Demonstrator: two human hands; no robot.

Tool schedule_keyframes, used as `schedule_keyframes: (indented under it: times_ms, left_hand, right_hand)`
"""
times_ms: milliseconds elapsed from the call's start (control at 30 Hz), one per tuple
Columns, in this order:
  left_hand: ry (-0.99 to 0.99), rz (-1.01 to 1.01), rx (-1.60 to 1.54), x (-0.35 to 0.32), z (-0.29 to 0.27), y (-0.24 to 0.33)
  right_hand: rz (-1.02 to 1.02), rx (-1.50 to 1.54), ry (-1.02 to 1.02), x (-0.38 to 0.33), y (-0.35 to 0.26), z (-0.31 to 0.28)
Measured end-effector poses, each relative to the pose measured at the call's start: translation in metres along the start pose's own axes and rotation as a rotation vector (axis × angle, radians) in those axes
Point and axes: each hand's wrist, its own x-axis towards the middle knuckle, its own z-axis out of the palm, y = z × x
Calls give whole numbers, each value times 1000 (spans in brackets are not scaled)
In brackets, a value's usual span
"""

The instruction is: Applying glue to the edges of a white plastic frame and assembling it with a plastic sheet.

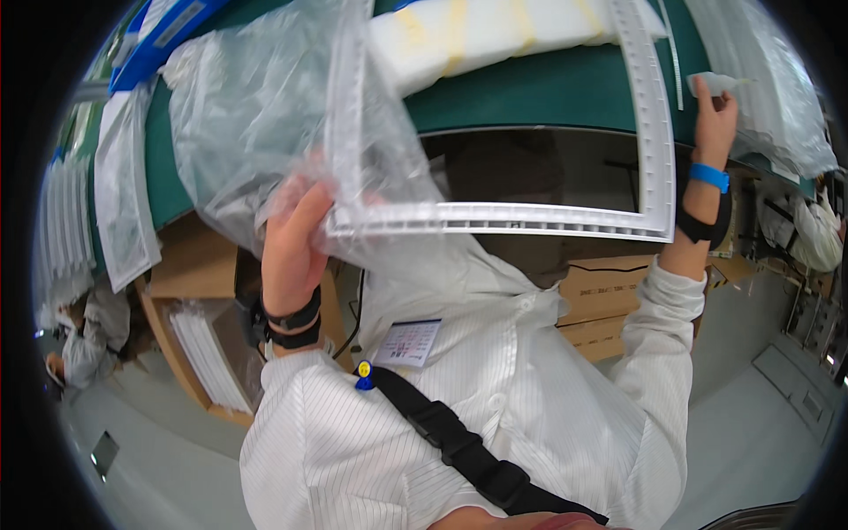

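Note:
My left hand (291, 240) grips the lower left corner of a white plastic rectangular frame (530, 218) through a clear plastic bag (265, 115) that covers the frame's left part. The frame is held up in front of my chest, over the edge of a green table (530, 97). Its right side (649, 115) is bare, outside the bag. My right hand (714, 119) is raised just right of the frame and pinches a small white scrap (720, 83). It wears a blue wristband and a black strap.
A white foam block (477, 35) with yellow tape strips lies on the table behind the frame. Bagged white frames (124, 194) lie at the left, crumpled clear bags (777, 97) at the right. Cardboard boxes (601, 296) stand under the table. Other people work at the far left (84, 344) and far right (817, 234).

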Motion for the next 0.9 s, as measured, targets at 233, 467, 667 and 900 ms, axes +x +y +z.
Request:
schedule_keyframes:
  times_ms: [233,467,667,900]
  left_hand:
    - [19,-10,-18,-2,0,-1]
    - [-8,-1,-21,-2,4,-1]
    - [-88,-5,-7,2,2,0]
    - [-14,18,24,3,4,-5]
  right_hand:
    - [-176,135,-76,-26,-16,-11]
    - [-329,206,-86,-135,-91,-80]
    - [-256,324,-359,-217,-132,-86]
    - [-421,303,-708,-223,-137,-73]
